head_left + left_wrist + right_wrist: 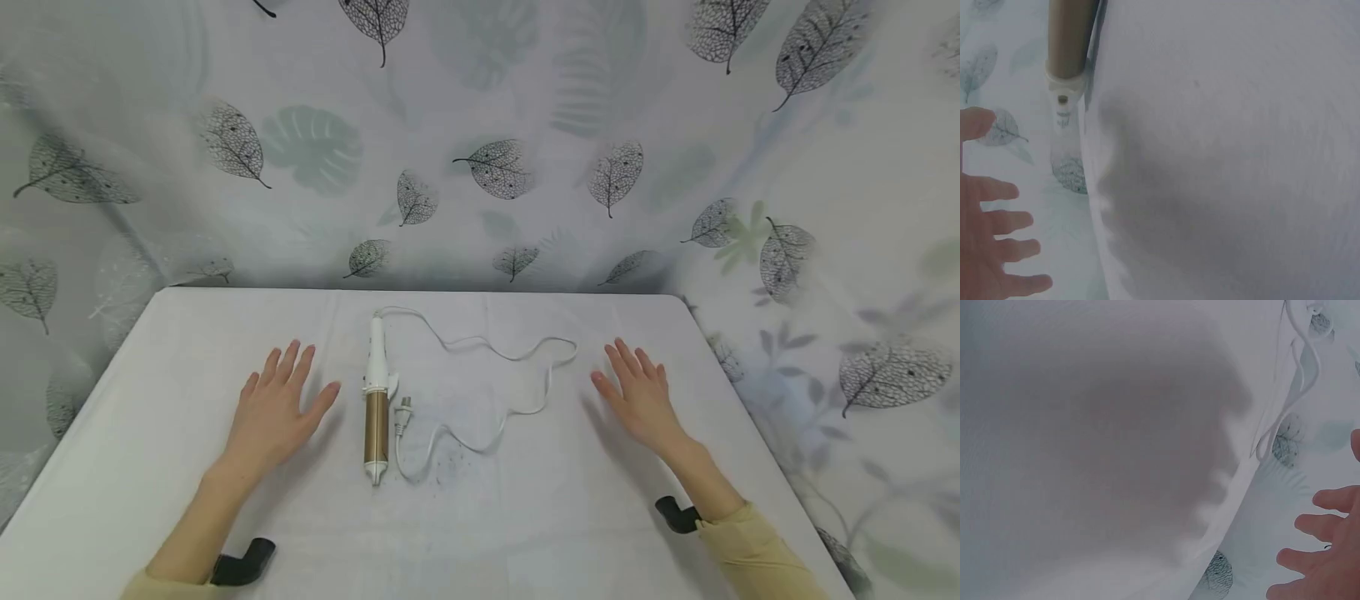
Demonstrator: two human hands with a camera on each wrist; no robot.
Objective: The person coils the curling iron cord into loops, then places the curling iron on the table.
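Observation:
A curling iron (377,408) with a white handle and a gold barrel lies on the table, its handle toward the far edge. From the handle a thin white cord (501,435) loops to the right and back to a plug (402,412) beside the barrel. My left hand (272,417) is held over the table left of the iron, fingers spread, holding nothing. To the right of the cord, my right hand (637,400) hovers with fingers apart and nothing in it. In the left wrist view the barrel (1071,44) shows near the left hand's thumb.
The white-covered table (555,525) stands against a hanging curtain (450,100) printed with leaves, which also runs along the right side. Black bands (243,562) show on both wrists below the sleeves. Faint grey smudges mark the cover near the cord.

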